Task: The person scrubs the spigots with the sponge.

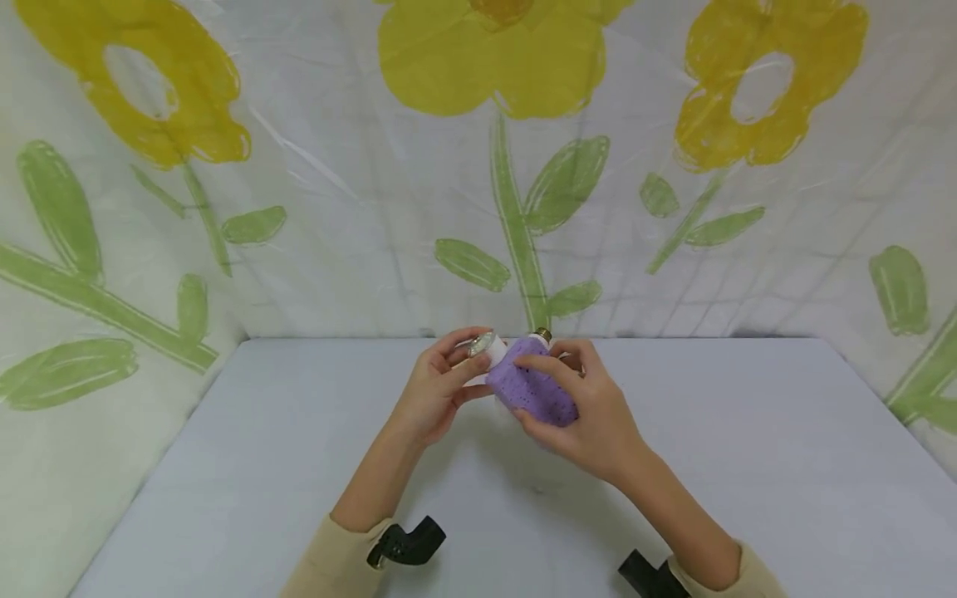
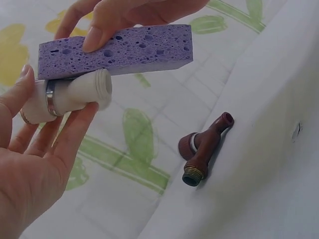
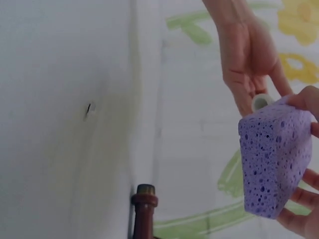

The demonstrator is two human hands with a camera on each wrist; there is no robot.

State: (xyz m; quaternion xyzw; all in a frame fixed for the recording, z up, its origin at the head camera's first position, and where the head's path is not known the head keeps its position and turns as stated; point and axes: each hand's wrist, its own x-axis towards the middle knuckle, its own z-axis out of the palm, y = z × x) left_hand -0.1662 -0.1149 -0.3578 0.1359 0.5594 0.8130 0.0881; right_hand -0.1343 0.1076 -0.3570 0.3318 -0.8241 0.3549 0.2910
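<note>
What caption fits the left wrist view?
Left hand holds white pipe fitting against purple sponge; brown tap lies beyond.

Head view looks down from above, wrist views close in, all sharing purple sponge (image 1: 532,390)

Sponge (image 2: 124,50) is purple foam, rough and full of pores. The white fitting (image 2: 75,94) looks like smooth matt plastic with a shiny metal ring. Brown tap (image 2: 202,149) is glossy, brass-looking thread at 6 o'clock.

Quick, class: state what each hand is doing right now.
Left hand: holds white threaded fitting.
Right hand: grips purple sponge.
</note>
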